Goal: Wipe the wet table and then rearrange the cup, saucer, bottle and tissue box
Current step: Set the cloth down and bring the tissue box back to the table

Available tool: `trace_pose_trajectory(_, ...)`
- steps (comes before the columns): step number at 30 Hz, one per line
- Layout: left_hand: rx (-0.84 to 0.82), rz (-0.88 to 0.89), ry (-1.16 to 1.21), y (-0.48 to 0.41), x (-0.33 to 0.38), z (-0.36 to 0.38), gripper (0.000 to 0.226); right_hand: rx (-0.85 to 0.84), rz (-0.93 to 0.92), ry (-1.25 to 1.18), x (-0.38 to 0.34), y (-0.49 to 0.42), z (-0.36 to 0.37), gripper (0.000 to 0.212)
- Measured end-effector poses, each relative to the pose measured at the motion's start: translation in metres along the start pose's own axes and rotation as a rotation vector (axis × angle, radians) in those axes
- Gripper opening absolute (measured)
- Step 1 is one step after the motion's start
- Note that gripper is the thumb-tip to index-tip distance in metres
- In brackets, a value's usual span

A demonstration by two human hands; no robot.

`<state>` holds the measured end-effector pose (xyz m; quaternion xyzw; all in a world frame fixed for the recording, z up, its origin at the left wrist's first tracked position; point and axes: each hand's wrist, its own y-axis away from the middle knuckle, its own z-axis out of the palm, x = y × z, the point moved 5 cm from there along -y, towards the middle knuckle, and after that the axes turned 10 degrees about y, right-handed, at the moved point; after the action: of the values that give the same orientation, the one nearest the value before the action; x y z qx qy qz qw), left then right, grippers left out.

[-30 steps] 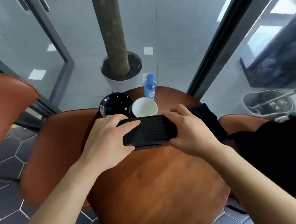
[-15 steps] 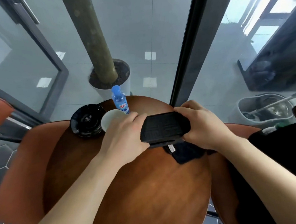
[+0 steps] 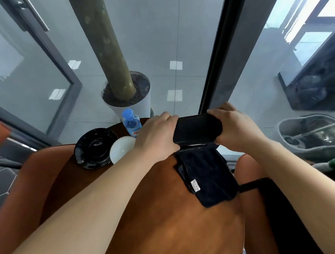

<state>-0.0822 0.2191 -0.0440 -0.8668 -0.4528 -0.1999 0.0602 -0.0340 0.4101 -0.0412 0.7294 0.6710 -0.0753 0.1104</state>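
Note:
A black tissue box (image 3: 197,129) is held at the far right edge of the round brown table (image 3: 168,225). My left hand (image 3: 156,136) grips its left end and my right hand (image 3: 235,128) grips its right end. A dark folded cloth (image 3: 207,175) with a white label lies on the table just below the box. At the far left stand a black saucer (image 3: 94,148), a white cup (image 3: 121,148) partly hidden by my left wrist, and a small blue-capped bottle (image 3: 132,123).
Orange-brown chairs (image 3: 29,186) stand left and right of the table. Beyond it are a white planter with a trunk (image 3: 130,103), a dark door frame (image 3: 215,65), and a mop bucket (image 3: 312,133) on the floor at right.
Both hands have carried the tissue box away from me toward the far right of the table. The dark cloth, partly covered before, now lies exposed below the box.

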Motion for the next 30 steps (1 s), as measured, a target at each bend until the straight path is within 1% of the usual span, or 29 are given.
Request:
trace_pose_trajectory(5,-0.001,-0.031,-0.06,-0.011,-0.009,0.008,0.069,0.016,0.028,-0.026,0.0,-0.019,0.02,0.054)
trace_pose_trajectory(8,-0.012,-0.064,-0.106,-0.011,-0.014,0.016,0.066,0.03,0.033,-0.013,-0.004,-0.024,0.03,0.055)
trace_pose_trajectory(12,-0.021,-0.094,-0.104,-0.011,-0.018,0.024,0.064,0.02,0.034,-0.034,-0.007,-0.03,0.041,0.05)
trace_pose_trajectory(15,-0.008,-0.086,-0.118,-0.015,-0.018,0.023,0.055,0.056,0.011,-0.045,-0.004,-0.032,0.045,0.046)
trace_pose_trajectory(17,-0.003,-0.089,-0.128,-0.016,-0.018,0.023,0.053,0.07,-0.001,-0.052,-0.003,-0.033,0.046,0.045)
trace_pose_trajectory(22,0.019,-0.082,-0.131,-0.013,-0.015,0.024,0.057,0.067,0.005,-0.049,-0.003,-0.034,0.046,0.047)
trace_pose_trajectory(26,0.013,-0.061,-0.128,-0.013,-0.017,0.025,0.056,0.068,0.013,-0.062,-0.003,-0.029,0.044,0.053)
trace_pose_trajectory(30,0.055,-0.018,-0.136,-0.01,-0.019,0.031,0.063,0.069,0.031,-0.048,-0.005,-0.027,0.046,0.055)
